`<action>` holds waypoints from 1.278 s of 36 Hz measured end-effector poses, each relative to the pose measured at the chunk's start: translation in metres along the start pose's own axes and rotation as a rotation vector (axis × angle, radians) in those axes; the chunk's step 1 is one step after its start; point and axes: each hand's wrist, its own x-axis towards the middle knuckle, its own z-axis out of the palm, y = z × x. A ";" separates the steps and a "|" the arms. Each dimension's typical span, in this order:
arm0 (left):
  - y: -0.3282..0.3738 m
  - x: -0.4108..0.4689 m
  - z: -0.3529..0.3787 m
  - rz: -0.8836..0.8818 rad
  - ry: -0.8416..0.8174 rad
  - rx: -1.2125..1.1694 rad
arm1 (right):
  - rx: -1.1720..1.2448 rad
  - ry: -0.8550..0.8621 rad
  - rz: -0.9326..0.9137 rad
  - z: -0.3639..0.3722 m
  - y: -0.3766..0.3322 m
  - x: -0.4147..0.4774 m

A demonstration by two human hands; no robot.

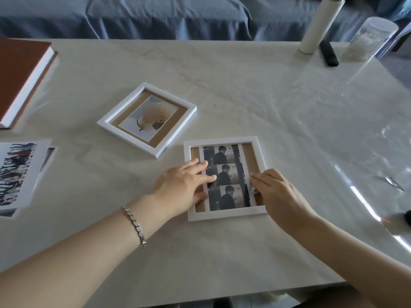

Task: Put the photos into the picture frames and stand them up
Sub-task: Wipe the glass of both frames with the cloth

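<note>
Head view: white near frame (225,177) lies flat on the desk (244,90), front and centre, with a photo strip (225,177) of three dark portrait shots lying inside it on a tan backing. Left hand (184,185) is flat and spread, fingers extended, fingertips pressing on the strip's left margin, palm over the frame's left edge; not gripping anything. Right hand (280,192) rests on the frame's right side, fingers loosely curled, tips touching the strip's right margin; something small and pale sits under the fingertips, cannot tell what it is or whether it is pinched. Silver bracelet (134,225) on the left wrist. Second white frame (146,119) lies flat, rotated, just beyond and left of the near one, holding a pale photo (149,115) on tan backing. Loose photos (16,172) stacked at the desk's left edge. Brown-covered book (22,78) far left. White cylinder (317,25), dark remote-like bar (328,53) and clear cylinder (371,38) far right corner. Blue-covered sofa (155,16) behind the desk.
</note>
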 end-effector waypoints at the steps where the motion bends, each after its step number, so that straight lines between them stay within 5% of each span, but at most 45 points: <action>1: 0.000 0.000 0.000 -0.001 0.001 0.004 | 0.003 0.002 0.015 0.001 0.001 0.006; 16: 0.003 -0.001 0.004 -0.047 -0.004 -0.001 | 0.093 0.061 0.229 0.000 -0.017 -0.023; 25: 0.002 0.000 0.005 -0.033 -0.001 -0.011 | 0.652 -0.090 0.410 -0.010 -0.046 -0.006; 28: 0.004 -0.001 0.004 -0.035 0.016 -0.045 | 0.846 0.001 0.489 -0.029 -0.035 0.000; 32: 0.004 -0.005 0.008 -0.008 0.081 -0.098 | 0.329 0.333 0.497 -0.043 0.013 -0.011; 34: 0.004 -0.008 0.007 -0.014 0.114 -0.197 | 0.174 0.317 0.540 -0.039 0.036 -0.021; 40: 0.004 -0.016 0.009 -0.158 0.355 -0.272 | 0.069 -0.010 0.619 -0.023 0.044 -0.040; 46: 0.003 -0.017 0.004 -0.478 0.309 -0.539 | 0.257 0.047 0.631 -0.030 0.000 -0.014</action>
